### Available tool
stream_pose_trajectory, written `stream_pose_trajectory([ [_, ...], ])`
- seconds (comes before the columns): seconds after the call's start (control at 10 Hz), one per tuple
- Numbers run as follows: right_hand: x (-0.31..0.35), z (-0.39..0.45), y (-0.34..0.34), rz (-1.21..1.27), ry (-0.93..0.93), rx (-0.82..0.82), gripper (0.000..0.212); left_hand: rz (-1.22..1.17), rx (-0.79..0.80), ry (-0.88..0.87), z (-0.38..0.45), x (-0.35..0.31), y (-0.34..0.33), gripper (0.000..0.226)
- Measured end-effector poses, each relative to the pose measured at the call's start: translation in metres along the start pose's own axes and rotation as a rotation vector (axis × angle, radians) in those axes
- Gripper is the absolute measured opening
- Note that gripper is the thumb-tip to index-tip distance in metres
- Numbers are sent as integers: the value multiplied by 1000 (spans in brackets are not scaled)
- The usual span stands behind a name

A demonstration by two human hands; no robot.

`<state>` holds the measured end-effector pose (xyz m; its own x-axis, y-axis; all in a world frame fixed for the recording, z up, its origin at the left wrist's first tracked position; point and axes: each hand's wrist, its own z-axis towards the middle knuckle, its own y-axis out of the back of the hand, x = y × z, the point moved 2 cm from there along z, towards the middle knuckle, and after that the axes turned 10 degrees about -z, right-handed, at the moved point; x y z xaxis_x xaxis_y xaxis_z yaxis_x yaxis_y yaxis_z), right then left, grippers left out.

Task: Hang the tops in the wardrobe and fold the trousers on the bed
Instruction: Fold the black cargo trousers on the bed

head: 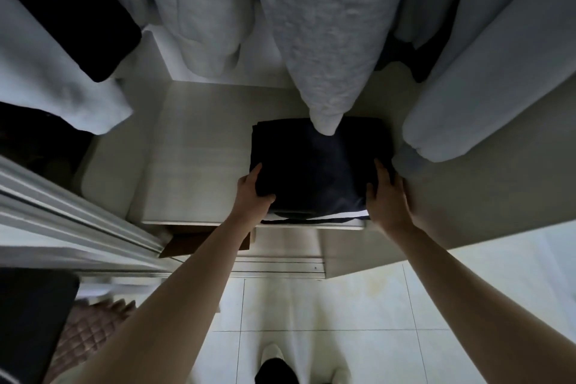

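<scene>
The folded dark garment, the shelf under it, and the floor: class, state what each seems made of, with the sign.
Folded dark garment: soft matte fabric, likely cotton knit; it creases softly. Shelf: pale smooth board, probably laminated wood; flat with faint sheen. Floor: glossy pale tiles, likely ceramic; grout lines show.

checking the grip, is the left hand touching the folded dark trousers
Touching: the head view shows the left hand gripping the near-left corner of the folded dark trousers, thumb on top.

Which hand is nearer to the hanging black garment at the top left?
Left. The left hand grips the folded dark trousers at their left edge, on the side of the black garment; the right hand touches their right edge.
</scene>
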<state>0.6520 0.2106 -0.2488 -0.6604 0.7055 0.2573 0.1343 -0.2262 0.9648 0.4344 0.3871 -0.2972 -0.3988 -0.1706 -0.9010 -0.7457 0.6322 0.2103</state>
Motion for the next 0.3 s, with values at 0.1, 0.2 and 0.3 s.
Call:
stream_pose_trajectory([
  [0.1, 3, -6, 7, 18, -25, 84, 53, 21, 7, -24, -13, -13, -2, 85],
  [0.2, 2, -11, 16, -7, 41, 34, 65, 50, -43, -18, -23, -15, 0, 72],
  [0.3, 6, -29, 27, 24, 89, 73, 67, 33, -64, -37, -52, -29, -2, 57],
])
